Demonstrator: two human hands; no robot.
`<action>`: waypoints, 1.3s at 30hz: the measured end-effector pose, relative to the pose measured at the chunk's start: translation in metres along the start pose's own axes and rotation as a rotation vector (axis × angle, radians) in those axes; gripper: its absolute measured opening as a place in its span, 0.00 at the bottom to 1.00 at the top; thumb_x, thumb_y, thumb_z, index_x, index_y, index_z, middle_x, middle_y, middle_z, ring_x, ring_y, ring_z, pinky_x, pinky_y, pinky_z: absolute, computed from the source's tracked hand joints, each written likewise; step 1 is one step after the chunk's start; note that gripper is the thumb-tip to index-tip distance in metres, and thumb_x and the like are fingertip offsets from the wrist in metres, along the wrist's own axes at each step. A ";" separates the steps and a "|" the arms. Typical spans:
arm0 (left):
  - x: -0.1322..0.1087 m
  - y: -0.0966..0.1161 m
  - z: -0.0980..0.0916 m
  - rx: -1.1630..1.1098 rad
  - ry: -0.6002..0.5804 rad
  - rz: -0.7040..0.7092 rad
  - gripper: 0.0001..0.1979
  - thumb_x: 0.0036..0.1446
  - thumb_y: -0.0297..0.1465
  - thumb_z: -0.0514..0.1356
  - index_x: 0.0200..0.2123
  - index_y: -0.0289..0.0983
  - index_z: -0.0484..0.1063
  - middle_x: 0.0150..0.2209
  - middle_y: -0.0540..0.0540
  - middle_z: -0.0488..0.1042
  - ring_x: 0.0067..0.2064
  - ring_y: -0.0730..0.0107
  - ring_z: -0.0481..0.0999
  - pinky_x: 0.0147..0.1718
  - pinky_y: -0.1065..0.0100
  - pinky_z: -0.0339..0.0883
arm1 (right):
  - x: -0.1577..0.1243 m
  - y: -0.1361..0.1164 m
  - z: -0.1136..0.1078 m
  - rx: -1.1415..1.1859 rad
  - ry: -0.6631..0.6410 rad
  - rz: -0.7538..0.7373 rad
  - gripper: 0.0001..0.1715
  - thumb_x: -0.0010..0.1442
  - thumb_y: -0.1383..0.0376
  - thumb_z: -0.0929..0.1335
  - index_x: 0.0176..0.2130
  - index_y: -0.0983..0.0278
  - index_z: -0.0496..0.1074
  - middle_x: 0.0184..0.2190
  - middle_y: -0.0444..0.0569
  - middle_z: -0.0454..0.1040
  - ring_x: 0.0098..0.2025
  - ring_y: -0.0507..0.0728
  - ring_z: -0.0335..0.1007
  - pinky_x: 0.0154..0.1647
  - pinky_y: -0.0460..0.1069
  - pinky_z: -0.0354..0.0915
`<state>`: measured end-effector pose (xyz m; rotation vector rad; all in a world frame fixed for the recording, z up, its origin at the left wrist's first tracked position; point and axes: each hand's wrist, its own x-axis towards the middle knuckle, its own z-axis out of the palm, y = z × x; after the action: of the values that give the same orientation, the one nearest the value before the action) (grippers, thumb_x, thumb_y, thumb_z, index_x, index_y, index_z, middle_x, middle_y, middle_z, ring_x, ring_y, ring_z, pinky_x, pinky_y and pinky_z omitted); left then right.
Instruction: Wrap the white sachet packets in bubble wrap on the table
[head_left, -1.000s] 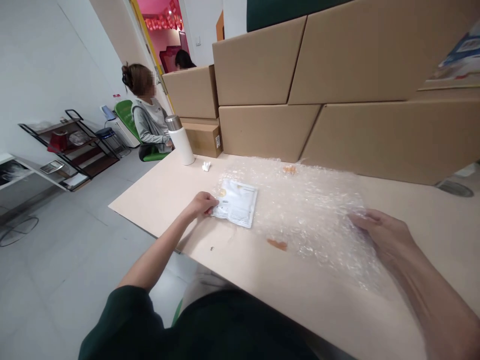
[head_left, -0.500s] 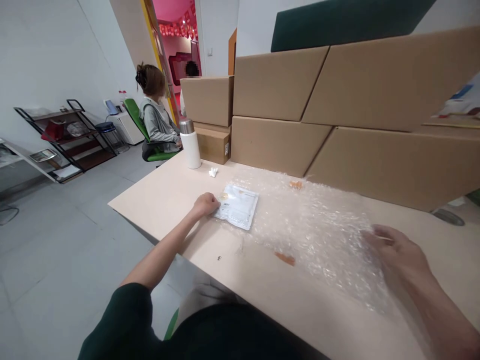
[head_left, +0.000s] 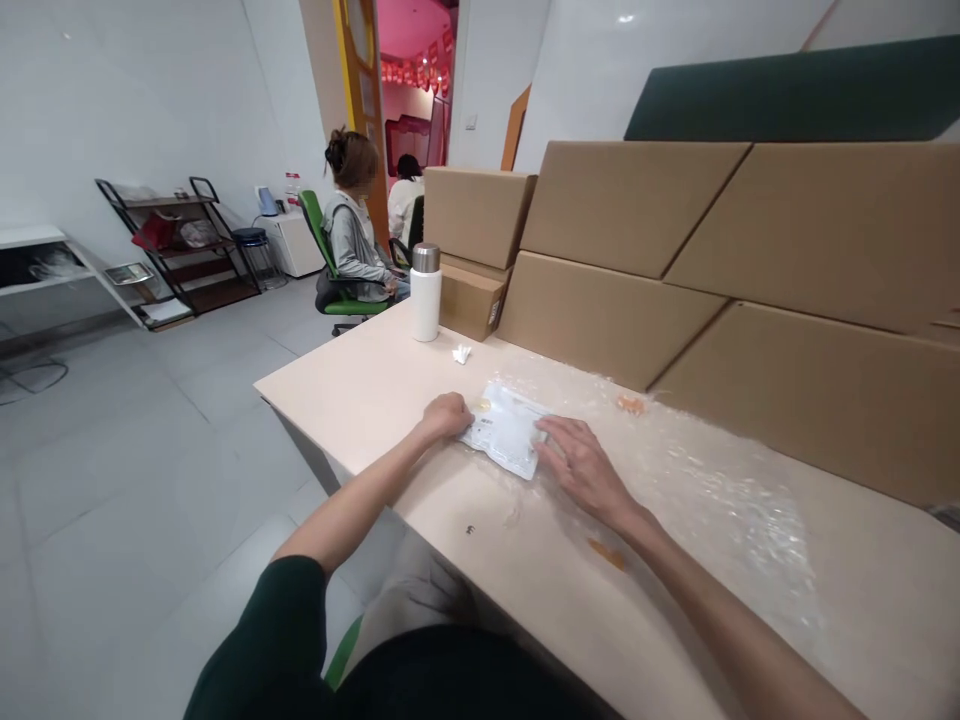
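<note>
Head cam: left hand [head_left: 447, 416] curled shut, pinching the white pouch [head_left: 507, 440] edge. Right hand [head_left: 581, 465] lies flat, fingers spread, on pouch and bubble wrap [head_left: 712, 480].

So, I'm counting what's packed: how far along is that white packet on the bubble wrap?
Done: the bubble wrap lies spread flat on the table, and the white packet sits on its left end. In hand: the left hand holds the packet's left edge, and the right hand presses beside its right edge. Left: no wrap is folded over the packet yet; it lies fully uncovered.
</note>
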<state>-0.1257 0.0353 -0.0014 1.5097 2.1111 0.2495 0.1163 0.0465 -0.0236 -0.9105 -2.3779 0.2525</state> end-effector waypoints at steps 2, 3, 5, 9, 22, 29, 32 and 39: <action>0.002 -0.003 0.002 -0.019 0.024 -0.008 0.13 0.62 0.36 0.61 0.46 0.36 0.73 0.48 0.42 0.76 0.49 0.62 0.76 0.47 0.61 0.70 | 0.010 -0.005 0.016 -0.049 -0.104 -0.004 0.22 0.67 0.57 0.59 0.49 0.66 0.74 0.52 0.59 0.76 0.55 0.66 0.67 0.54 0.59 0.63; 0.003 -0.004 0.002 -0.029 0.042 -0.013 0.13 0.60 0.36 0.62 0.46 0.37 0.73 0.49 0.41 0.77 0.50 0.61 0.76 0.47 0.64 0.69 | 0.013 -0.007 0.022 -0.072 -0.158 0.010 0.21 0.67 0.58 0.59 0.48 0.66 0.74 0.51 0.59 0.76 0.54 0.66 0.68 0.53 0.58 0.63; 0.005 -0.006 0.003 -0.047 0.066 -0.022 0.15 0.57 0.35 0.63 0.47 0.37 0.73 0.49 0.40 0.77 0.51 0.59 0.76 0.45 0.67 0.68 | 0.017 -0.013 0.030 -0.117 -0.236 0.057 0.20 0.68 0.59 0.58 0.45 0.66 0.74 0.49 0.58 0.77 0.52 0.65 0.70 0.52 0.57 0.62; 0.000 -0.002 0.003 -0.081 0.074 0.001 0.09 0.56 0.31 0.60 0.38 0.35 0.76 0.43 0.39 0.80 0.46 0.57 0.78 0.41 0.66 0.68 | 0.021 -0.024 0.033 -0.146 -0.245 0.127 0.24 0.69 0.56 0.54 0.38 0.64 0.73 0.42 0.57 0.78 0.46 0.63 0.72 0.48 0.55 0.62; -0.060 0.062 0.001 -0.222 0.156 0.360 0.12 0.62 0.35 0.53 0.43 0.37 0.71 0.47 0.44 0.77 0.47 0.63 0.76 0.48 0.67 0.68 | -0.002 -0.018 0.002 0.937 0.033 0.771 0.41 0.55 0.33 0.62 0.46 0.61 0.77 0.50 0.54 0.77 0.51 0.62 0.72 0.47 0.53 0.67; -0.088 0.110 0.028 -0.145 0.069 0.552 0.24 0.64 0.46 0.48 0.53 0.36 0.67 0.53 0.38 0.68 0.52 0.55 0.72 0.50 0.59 0.67 | -0.037 -0.007 -0.028 1.480 0.214 0.975 0.19 0.62 0.47 0.67 0.33 0.59 0.76 0.31 0.46 0.79 0.33 0.55 0.74 0.31 0.47 0.71; -0.100 0.124 0.042 -0.026 0.035 0.611 0.29 0.65 0.49 0.45 0.54 0.34 0.68 0.54 0.36 0.68 0.54 0.51 0.69 0.51 0.58 0.66 | -0.050 0.004 -0.033 1.520 0.287 1.089 0.16 0.64 0.50 0.66 0.36 0.59 0.75 0.28 0.45 0.79 0.29 0.56 0.75 0.31 0.49 0.73; -0.108 0.118 0.093 0.216 -0.031 0.834 0.29 0.66 0.48 0.43 0.51 0.33 0.71 0.53 0.36 0.70 0.55 0.50 0.66 0.53 0.54 0.58 | -0.070 0.012 -0.028 1.316 0.100 1.355 0.19 0.62 0.50 0.64 0.37 0.62 0.72 0.29 0.54 0.80 0.35 0.65 0.80 0.34 0.57 0.75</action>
<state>0.0449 -0.0357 0.0051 2.4400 1.4020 0.2877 0.1807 0.0086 -0.0365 -1.4508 -0.6680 1.8448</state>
